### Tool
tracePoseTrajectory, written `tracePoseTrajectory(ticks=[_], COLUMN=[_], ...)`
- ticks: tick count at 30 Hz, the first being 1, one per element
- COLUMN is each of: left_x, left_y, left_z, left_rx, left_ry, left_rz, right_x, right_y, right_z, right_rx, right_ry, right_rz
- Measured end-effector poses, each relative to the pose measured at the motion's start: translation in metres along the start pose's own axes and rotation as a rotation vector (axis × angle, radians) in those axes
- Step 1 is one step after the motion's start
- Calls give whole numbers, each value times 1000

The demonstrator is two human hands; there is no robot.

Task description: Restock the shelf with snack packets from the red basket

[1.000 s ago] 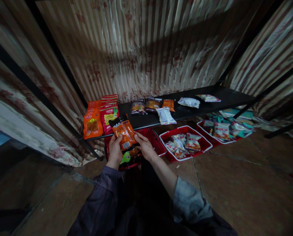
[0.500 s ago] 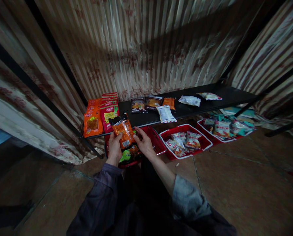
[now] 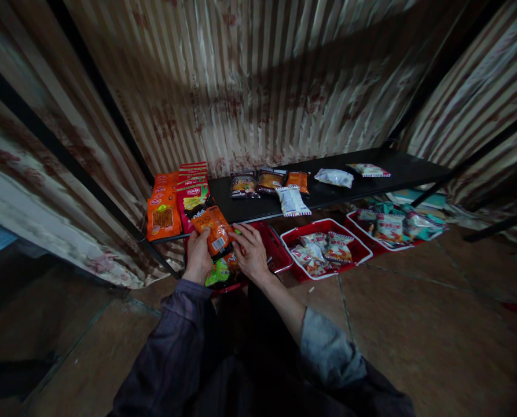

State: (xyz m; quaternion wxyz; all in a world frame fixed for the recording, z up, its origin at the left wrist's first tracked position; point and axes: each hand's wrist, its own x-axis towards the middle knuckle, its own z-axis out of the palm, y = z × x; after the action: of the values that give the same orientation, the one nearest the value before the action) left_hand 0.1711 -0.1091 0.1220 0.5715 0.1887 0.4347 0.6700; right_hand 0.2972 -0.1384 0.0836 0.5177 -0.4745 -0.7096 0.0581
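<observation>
An orange and black snack packet (image 3: 213, 227) is tilted above the near-left red basket (image 3: 279, 250), in front of the shelf. My left hand (image 3: 198, 255) is closed on its lower left side, thumb on the front. On the packet's right edge, the curled fingers of my right hand (image 3: 250, 252) grip it; their tips are partly hidden. Below the hands, green and orange snack packets (image 3: 219, 273) lie in that basket. Just behind the held packet, a pink-red snack packet (image 3: 191, 194) and an orange snack packet (image 3: 164, 220) rest on the shelf's left end.
The low black shelf (image 3: 365, 188) carries several more packets, among them a white one (image 3: 293, 201) at its front edge. On the floor stand a middle red basket (image 3: 362, 255) and a right red basket (image 3: 403, 246), both holding packets. Striped curtains (image 3: 249, 87) hang behind.
The held packet has tipped further to the left and moved slightly down. My right hand's fingers have curled in more at its right edge. The view has shifted a little.
</observation>
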Motion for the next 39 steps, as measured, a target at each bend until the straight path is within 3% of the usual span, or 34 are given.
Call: tracePoseTrajectory(ticks=[5,8,12,15,18,25,39], left_x=[2,3,3,3,3,2,6], left_y=[-2,3,10,10,6,7,4], left_z=[1,2,5,6,5,4,5], left_rx=[21,-3,-56,-68,-73,-68,-68], left_ry=[-37,6,48,66,71,52,0], left_rz=[16,14,7,-5,0,-25,-60], right_x=[-2,-3,-2,0,1,3,4], right_y=[-5,-2,6,6,2,-5,-9], right_z=[0,1,8,14,17,13,15], right_rx=[51,84,330,736,988,1133,962], right_ry=[-98,-26,112,57,32,59,164], right_rz=[35,144,499,822,1008,1087,913])
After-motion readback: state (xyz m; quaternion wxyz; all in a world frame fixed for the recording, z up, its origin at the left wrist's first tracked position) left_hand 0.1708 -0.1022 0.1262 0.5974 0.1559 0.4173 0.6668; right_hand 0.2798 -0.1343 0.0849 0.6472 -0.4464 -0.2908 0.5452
